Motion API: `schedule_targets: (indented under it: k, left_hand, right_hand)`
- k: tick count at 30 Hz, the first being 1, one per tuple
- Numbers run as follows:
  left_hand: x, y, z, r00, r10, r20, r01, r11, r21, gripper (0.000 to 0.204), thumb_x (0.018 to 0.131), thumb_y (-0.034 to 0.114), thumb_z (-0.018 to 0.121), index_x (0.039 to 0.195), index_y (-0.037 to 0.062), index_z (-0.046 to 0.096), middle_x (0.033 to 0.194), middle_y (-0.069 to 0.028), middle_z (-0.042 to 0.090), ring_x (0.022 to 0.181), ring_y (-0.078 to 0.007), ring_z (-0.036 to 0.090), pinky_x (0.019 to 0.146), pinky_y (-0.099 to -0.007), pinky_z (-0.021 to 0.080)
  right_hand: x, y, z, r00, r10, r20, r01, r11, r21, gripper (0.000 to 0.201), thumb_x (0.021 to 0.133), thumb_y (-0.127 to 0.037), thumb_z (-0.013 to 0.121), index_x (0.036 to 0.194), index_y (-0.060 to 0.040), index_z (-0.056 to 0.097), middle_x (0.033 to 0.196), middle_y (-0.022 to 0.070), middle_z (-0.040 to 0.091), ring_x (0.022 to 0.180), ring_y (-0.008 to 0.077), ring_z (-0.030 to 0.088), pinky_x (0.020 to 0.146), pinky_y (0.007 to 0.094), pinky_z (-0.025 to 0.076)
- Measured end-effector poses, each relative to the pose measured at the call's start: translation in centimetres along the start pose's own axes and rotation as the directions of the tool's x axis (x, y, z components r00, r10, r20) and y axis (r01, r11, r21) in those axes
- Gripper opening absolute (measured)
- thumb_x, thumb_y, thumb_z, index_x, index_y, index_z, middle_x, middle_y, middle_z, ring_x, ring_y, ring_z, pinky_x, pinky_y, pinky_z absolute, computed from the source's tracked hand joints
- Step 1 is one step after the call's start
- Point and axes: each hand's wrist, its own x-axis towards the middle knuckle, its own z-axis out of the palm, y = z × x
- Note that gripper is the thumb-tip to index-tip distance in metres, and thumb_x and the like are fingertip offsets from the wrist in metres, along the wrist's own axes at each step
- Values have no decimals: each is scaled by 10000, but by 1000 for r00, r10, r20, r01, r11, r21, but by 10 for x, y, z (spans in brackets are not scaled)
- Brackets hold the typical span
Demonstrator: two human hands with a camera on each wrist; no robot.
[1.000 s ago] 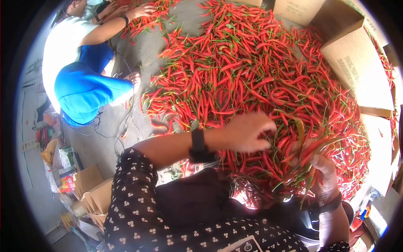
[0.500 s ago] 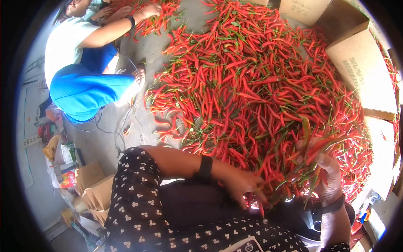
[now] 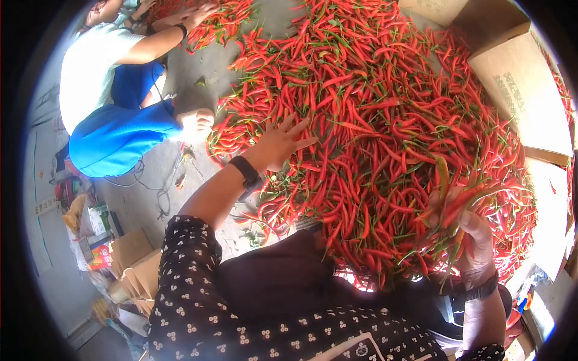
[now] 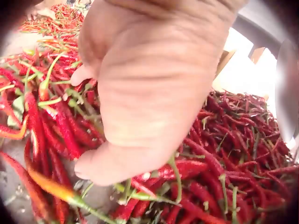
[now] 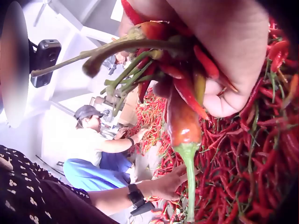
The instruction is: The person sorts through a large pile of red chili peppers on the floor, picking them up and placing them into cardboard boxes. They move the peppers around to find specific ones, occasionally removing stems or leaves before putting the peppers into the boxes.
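Note:
A broad heap of red chili peppers (image 3: 373,138) with green stems covers the floor. My left hand (image 3: 280,144) reaches over the heap's left side with its fingers spread; nothing is gripped in it. In the left wrist view this hand (image 4: 145,102) is right above the peppers, thumb and fingertips close over their stems. At the right, my right hand (image 3: 475,240) grips a bunch of chili peppers (image 3: 454,207). The right wrist view shows the bunch (image 5: 184,112) inside the curled fingers, its red, orange and green peppers and stems pointing different ways.
Cardboard boxes (image 3: 518,90) stand along the heap's right side. A person in blue trousers (image 3: 120,138) crouches at the upper left, hands at a second pile of peppers (image 3: 226,24). Cables (image 3: 159,195) lie on the grey floor. Bags and cardboard (image 3: 135,259) stand at the lower left.
My left hand has moved from mid-heap down near my lap, where it was among peppers, then up and left over the heap, fingers spreading. My right hand keeps its bunch in place.

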Motion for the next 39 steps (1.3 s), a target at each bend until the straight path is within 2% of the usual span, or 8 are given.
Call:
schedule_targets:
  k: [13, 18, 21, 23, 24, 27, 32, 39]
  left_hand:
    - [17, -18, 20, 985, 48, -165, -75, 984, -159, 512, 662, 130, 714, 1140, 210, 550, 1269, -72, 445, 1099, -314, 477, 763, -412, 528]
    - [54, 15, -57, 861, -260, -437, -208, 604, -769, 432, 673, 150, 679, 1078, 89, 542, 1034, -118, 578, 844, -335, 594, 762, -401, 496]
    - [70, 65, -134, 829, -149, -539, -475, 322, -819, 532, 721, 214, 734, 1192, 66, 535, 1106, -98, 585, 946, -220, 614, 812, -332, 491]
    - [74, 83, -164, 600, -99, -794, -744, 295, -599, 576, 742, 249, 736, 1244, 75, 514, 1170, -99, 564, 979, -220, 606, 830, -333, 492]
    - [77, 75, -164, 598, -100, -795, -746, 294, -598, 576, 742, 249, 736, 1244, 75, 514, 1170, -99, 564, 979, -220, 606, 830, -333, 492]
    - [88, 14, -156, 826, -85, -557, -447, 501, -741, 560, 757, 245, 723, 1243, 53, 523, 1189, -109, 558, 1059, -232, 573, 854, -337, 492]
    - [76, -110, -37, 779, -539, -319, 207, 702, -681, 715, 693, 371, 744, 1272, 34, 496, 1292, -199, 485, 1213, -310, 463, 1006, -398, 384]
    - [82, -116, 6, 858, -506, -83, 405, 769, -495, 1018, 599, 480, 797, 1432, 206, 281, 1468, -195, 223, 1333, -464, 212, 1065, -554, 270]
  right_hand:
    - [4, 2, -1, 999, 38, 6, -38, 999, 18, 402, 725, -168, 692, 1060, -2, 546, 1053, 196, 582, 847, 227, 604, 719, 347, 543]
    - [5, 10, 5, 992, 120, 29, -119, 992, -35, 407, 720, -173, 704, 1049, -6, 533, 1063, 167, 567, 852, 216, 596, 716, 340, 545]
    - [5, 15, 14, 972, 233, 34, -230, 971, -69, 392, 719, -148, 700, 1050, -8, 544, 1064, 159, 579, 868, 204, 598, 757, 333, 512]
    - [7, 22, 14, 955, 291, 65, -279, 949, -150, 377, 721, -118, 687, 1057, -12, 554, 1068, 156, 590, 879, 192, 597, 770, 322, 490]
    - [6, 23, 14, 949, 307, 71, -292, 941, -174, 385, 717, -116, 682, 1065, -11, 556, 1075, 152, 595, 879, 184, 594, 768, 317, 488]
    - [7, 22, 14, 952, 286, 105, -272, 953, -137, 382, 712, -121, 684, 1056, -11, 560, 1065, 154, 596, 877, 184, 593, 780, 312, 481]
    - [10, 13, 7, 971, 235, 36, -231, 969, -87, 367, 718, -116, 678, 1049, -8, 561, 1077, 158, 590, 877, 193, 593, 796, 313, 475]
    - [18, 16, 10, 974, 229, 8, -227, 969, -101, 365, 719, -130, 675, 1044, -5, 566, 1072, 166, 587, 868, 200, 594, 803, 319, 473]
